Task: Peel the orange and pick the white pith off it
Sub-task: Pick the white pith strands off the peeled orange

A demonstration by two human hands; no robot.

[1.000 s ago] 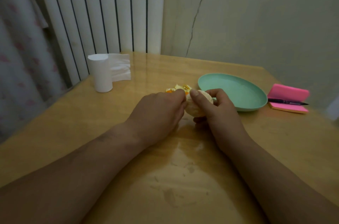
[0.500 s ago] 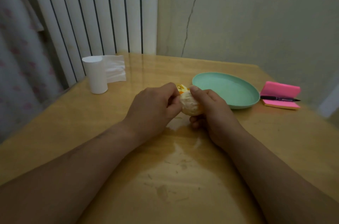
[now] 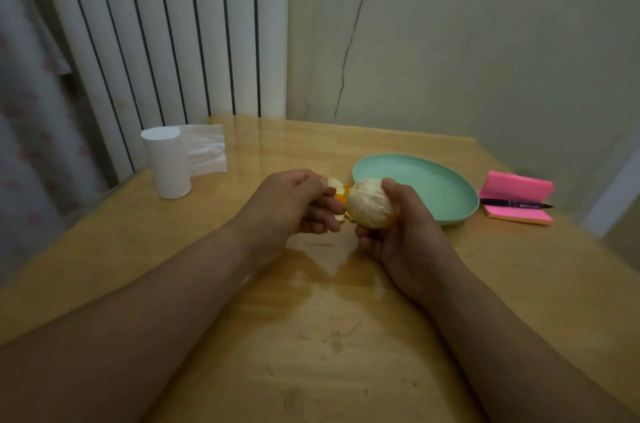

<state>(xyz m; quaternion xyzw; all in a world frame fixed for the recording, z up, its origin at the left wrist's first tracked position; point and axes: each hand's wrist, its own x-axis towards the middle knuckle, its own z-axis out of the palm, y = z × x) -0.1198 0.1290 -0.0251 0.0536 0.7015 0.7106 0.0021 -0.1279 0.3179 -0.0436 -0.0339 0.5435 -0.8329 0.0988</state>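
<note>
1. Your right hand [image 3: 401,242] curls its fingers [image 3: 369,242] and thumb round the orange [image 3: 369,204], just above the table [image 3: 311,336], so it cannot roll.
2. Your left hand [image 3: 291,204] pinches a bit of peel [image 3: 337,192] at the orange's left side, so you can pull it off.
3. The fruit looks pale, so I think pith is left.
4. The green plate [image 3: 453,220] sits just behind, likely for scraps.

Tissue roll [image 3: 168,164], green plate [image 3: 433,187], pink notepad [image 3: 516,185], pen [image 3: 512,204]
</note>
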